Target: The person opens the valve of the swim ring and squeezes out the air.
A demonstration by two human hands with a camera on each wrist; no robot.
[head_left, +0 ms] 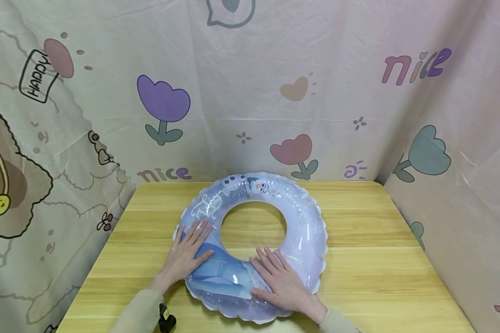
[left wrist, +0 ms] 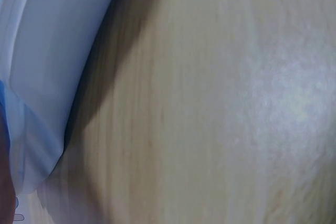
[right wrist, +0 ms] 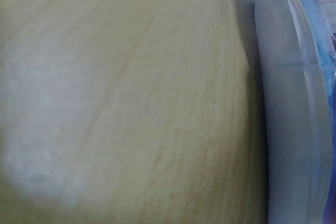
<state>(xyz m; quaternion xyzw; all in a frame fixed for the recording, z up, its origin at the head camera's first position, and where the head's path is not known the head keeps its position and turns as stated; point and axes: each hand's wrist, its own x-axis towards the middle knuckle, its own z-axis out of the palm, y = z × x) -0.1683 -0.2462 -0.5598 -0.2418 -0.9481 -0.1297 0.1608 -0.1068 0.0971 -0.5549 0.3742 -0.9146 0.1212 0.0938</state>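
An inflated swim ring [head_left: 306, 231] in pale blue and lilac, with a snowman figure printed near its far edge, lies flat on the wooden table. On its left side rests my left hand [head_left: 185, 256], fingers straight and spread. My right hand [head_left: 281, 282] lies flat across the near right part, fingers extended toward the hole. The left wrist view catches the white underside of the swim ring [left wrist: 58, 51] against the table, with a sliver of hand at the left edge. From the right wrist, the swim ring's seam and white side [right wrist: 289, 103] show.
The light wooden table [head_left: 371, 259] extends on both sides of the ring. Behind it hangs a pale cloth [head_left: 233, 83] printed with flowers and words, and more cloth covers the left and right sides. A black wrist device [head_left: 165, 319] sits by the left sleeve.
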